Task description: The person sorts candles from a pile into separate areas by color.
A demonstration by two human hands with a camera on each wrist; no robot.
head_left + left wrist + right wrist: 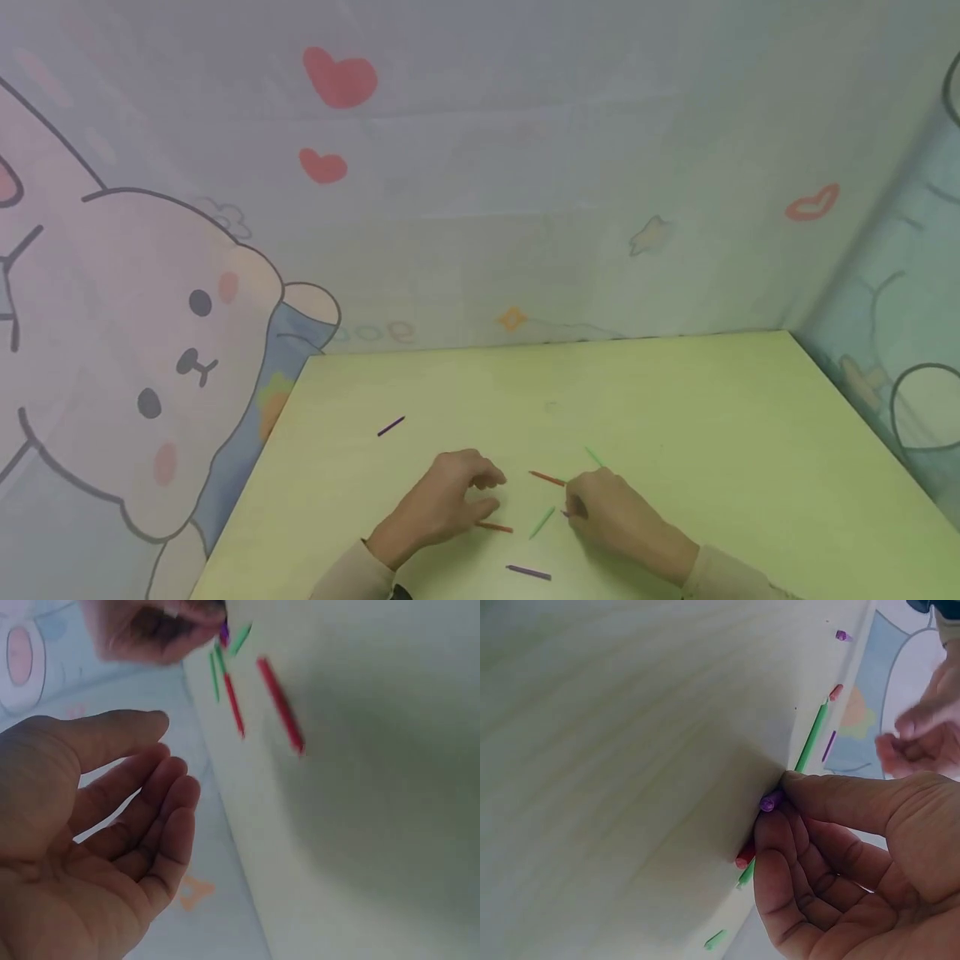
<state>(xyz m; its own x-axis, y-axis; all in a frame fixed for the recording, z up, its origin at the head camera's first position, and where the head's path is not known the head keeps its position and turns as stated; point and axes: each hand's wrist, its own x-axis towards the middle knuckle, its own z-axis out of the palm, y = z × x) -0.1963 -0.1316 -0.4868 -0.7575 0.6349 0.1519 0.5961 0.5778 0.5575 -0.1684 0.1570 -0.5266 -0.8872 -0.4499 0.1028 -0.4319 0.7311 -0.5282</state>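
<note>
Between thumb and fingers my right hand (618, 517) pinches a purple crayon (771, 801), its end poking out at the fingertips low over the table. My left hand (448, 500) holds nothing; its fingers curve loosely, thumb apart from them, as the left wrist view shows. A red crayon (497, 527) lies just beside the left thumb. Another red crayon (546, 477) points away from the right fingertips. One green crayon (542, 523) rests between the hands, and a second green crayon (593, 456) lies beyond the right hand. Nearer me is another purple crayon (528, 572).
A dark purple crayon (391, 426) lies farther off on the left of the pale yellow-green table (712, 417). Behind the table hangs a cloth backdrop (480, 167) printed with hearts and a cartoon animal; another printed cloth (900, 317) borders the right side.
</note>
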